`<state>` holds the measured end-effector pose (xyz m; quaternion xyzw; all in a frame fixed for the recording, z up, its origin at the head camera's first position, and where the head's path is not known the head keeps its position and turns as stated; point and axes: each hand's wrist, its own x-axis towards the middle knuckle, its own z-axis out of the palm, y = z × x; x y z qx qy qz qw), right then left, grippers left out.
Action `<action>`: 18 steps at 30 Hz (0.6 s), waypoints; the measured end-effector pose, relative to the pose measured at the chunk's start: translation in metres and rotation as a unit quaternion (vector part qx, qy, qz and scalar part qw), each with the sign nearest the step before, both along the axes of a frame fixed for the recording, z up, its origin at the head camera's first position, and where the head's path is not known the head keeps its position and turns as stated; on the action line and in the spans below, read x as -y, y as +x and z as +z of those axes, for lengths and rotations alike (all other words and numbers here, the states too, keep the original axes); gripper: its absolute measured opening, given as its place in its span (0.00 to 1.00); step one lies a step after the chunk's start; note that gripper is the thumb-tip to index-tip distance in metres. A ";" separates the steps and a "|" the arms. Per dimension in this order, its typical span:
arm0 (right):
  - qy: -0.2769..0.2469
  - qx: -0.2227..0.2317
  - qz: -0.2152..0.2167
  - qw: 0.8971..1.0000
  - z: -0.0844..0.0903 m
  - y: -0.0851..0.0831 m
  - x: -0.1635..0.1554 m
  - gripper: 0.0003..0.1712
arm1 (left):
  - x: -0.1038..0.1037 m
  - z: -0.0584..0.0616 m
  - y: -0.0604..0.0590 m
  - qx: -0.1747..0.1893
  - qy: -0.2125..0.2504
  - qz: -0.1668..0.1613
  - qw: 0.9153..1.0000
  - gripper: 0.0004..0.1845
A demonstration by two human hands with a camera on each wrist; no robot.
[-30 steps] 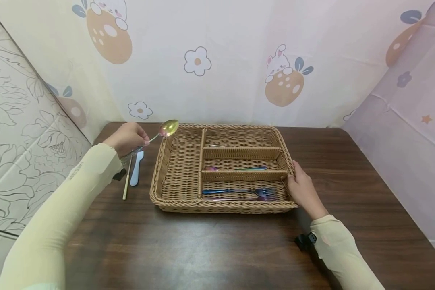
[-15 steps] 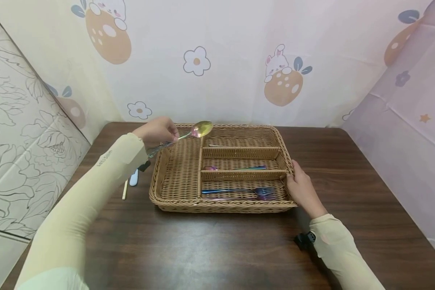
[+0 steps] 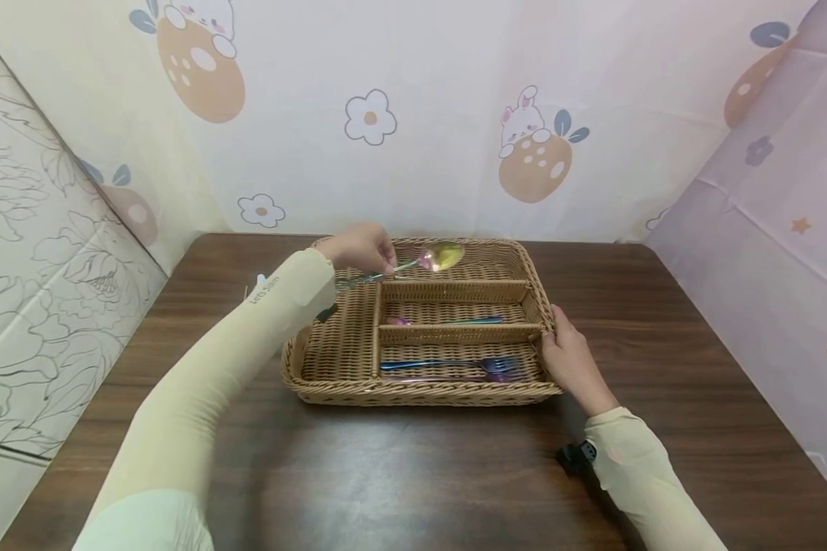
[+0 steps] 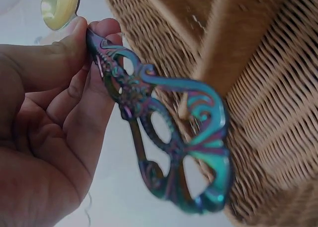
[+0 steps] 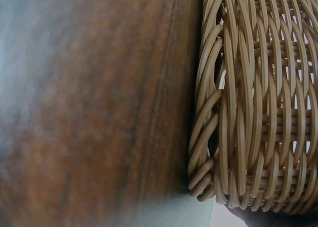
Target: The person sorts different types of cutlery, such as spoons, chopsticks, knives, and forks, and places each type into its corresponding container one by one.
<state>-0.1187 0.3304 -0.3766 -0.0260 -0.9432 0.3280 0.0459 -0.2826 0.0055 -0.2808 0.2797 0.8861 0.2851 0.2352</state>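
My left hand (image 3: pixel 361 249) pinches a spoon (image 3: pixel 442 256) between thumb and fingers. It holds the spoon over the back of a divided wicker basket (image 3: pixel 427 394), above the long divider's far end. The yellow-pink bowl points right; in the left wrist view the ornate openwork handle (image 4: pixel 171 150) shimmers blue, green and purple. At the basket's right side my right hand (image 3: pixel 573 356) grips the rim. A blue fork (image 3: pixel 499 365) lies in the front right compartment with a purplish piece of cutlery beside it. The middle compartment holds a green-blue handle (image 3: pixel 478 320) and a pink spoon bowl (image 3: pixel 398 321).
The basket stands on a dark wooden table (image 3: pixel 413 474). Beyond the left forearm, the tip of a pale blue utensil (image 3: pixel 261 279) shows, mostly hidden by the sleeve. A patterned curtain (image 3: pixel 427 168) hangs behind the table's back edge.
My left hand has carried the spoon rightward, from the basket's left edge to over its back right compartment. The left forearm now covers most of the utensils on the table. My right hand stays on the rim.
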 end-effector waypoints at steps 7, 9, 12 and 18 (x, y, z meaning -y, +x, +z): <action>-0.006 0.006 0.001 1.000 -0.002 -0.001 0.001 0.31 | -0.035 -0.008 0.005 -0.007 -0.006 -0.033 0.999 0.01; -0.010 0.011 0.001 1.000 -0.003 -0.001 0.002 0.31 | -0.043 -0.012 0.005 -0.010 -0.010 -0.046 0.999 0.02; -0.012 0.014 -0.001 1.000 -0.004 -0.001 0.001 0.32 | -0.053 -0.017 0.006 -0.013 -0.011 -0.062 0.998 0.02; -0.008 0.002 -0.005 1.000 -0.006 -0.002 -0.001 0.31 | -0.073 -0.028 0.003 -0.008 -0.005 -0.078 0.997 0.02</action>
